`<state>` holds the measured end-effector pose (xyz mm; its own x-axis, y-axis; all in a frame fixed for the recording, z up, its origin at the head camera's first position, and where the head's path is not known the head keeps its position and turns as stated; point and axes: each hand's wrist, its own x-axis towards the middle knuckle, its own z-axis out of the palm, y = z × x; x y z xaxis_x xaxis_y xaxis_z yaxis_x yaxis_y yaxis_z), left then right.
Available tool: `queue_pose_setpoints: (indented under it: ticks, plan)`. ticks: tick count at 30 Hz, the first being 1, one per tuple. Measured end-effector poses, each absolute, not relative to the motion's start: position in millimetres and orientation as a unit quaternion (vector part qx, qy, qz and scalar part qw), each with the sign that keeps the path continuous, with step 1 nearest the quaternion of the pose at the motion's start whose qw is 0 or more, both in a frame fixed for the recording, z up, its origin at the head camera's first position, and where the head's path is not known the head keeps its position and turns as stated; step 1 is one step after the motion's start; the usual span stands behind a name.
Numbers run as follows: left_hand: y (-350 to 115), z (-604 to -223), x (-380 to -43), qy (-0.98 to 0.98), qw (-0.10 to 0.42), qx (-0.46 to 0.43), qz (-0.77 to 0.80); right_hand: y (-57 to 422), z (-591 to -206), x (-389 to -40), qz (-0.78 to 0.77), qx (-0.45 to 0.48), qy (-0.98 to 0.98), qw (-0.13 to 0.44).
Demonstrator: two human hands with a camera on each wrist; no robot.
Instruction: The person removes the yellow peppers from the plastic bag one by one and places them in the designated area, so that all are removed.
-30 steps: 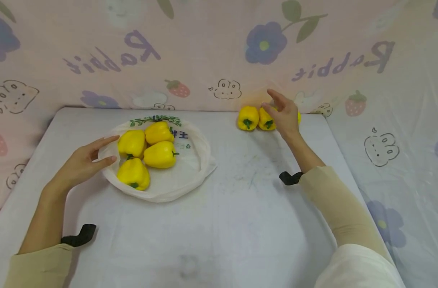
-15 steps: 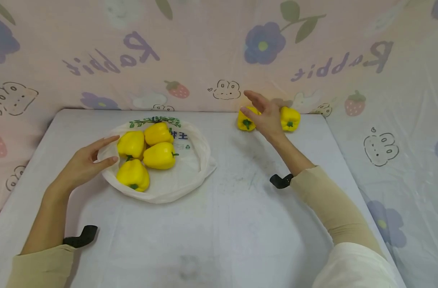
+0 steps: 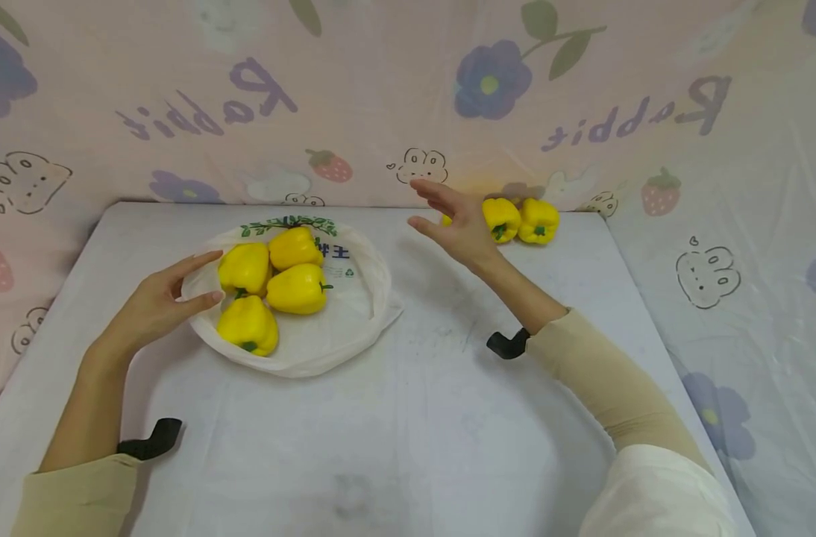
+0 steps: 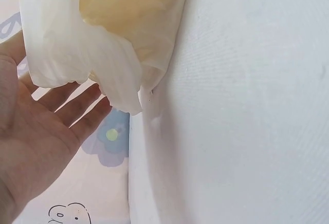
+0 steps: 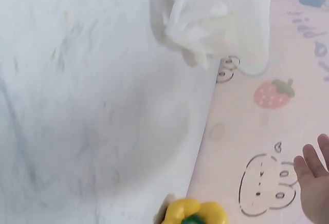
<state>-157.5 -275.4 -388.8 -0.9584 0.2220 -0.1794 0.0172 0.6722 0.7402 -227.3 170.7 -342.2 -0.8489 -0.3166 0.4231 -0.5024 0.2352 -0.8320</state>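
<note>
In the head view a white plastic bag (image 3: pixel 334 328) with its mouth rolled open holds several yellow bell peppers (image 3: pixel 297 289). At its left side my left hand (image 3: pixel 146 306) has its thumb and fingers spread apart near the rim. Seen from the left wrist, the fingers of the left hand (image 4: pixel 46 131) lie partly behind the bag (image 4: pixel 113 54). My right hand (image 3: pixel 462 231) is raised, fingers extended, holding nothing. It partly hides one of three yellow bell peppers (image 3: pixel 538 221) lined up at the back right; another pepper (image 5: pixel 198 212) shows in the right wrist view.
A white-covered table (image 3: pixel 408 432) lies beneath everything. A patterned cloth backdrop (image 3: pixel 374 89) rises behind its back edge and along the sides. Black wrist mounts (image 3: pixel 509 344) stick out from both sleeves.
My right hand has moved left across the row of back peppers toward the bag, uncovering the two right-hand ones. The left hand and the bagged peppers have stayed put.
</note>
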Motion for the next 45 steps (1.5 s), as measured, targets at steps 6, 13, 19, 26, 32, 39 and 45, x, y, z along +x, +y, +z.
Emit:
queue_pose_setpoints:
  ticks: [6, 13, 19, 26, 32, 39, 45]
  plan:
    - [-277.0, -390.6, -159.3, 0.907, 0.138, 0.055, 0.394, 147.1, -327.4, -208.5, 0.551, 0.293, -0.779, 0.059]
    - [-276.1, -389.9, -160.4, 0.909, 0.135, 0.054, 0.39, 133.9, -350.9, -217.8, 0.528, 0.334, -0.779, 0.048]
    - [-272.7, -389.2, -157.4, 0.908, 0.128, 0.056, 0.396, 122.1, -364.6, -219.8, 0.498, 0.36, -0.789, 0.017]
    - [-273.0, -388.6, -157.5, 0.909, 0.113, 0.064, 0.396, 100.0, -360.1, -207.5, 0.47, 0.385, -0.793, -0.042]
    - [-273.6, -388.9, -157.8, 0.909, 0.119, 0.06, 0.395, 81.2, -363.5, -204.0, 0.457, 0.382, -0.799, -0.084]
    - [-273.7, -391.2, -157.6, 0.904, 0.126, 0.053, 0.406, 60.8, -373.1, -204.4, 0.441, 0.38, -0.804, -0.12]
    - [-273.8, -391.4, -157.3, 0.904, 0.122, 0.053, 0.406, 48.6, -378.1, -205.7, 0.413, 0.388, -0.814, -0.125]
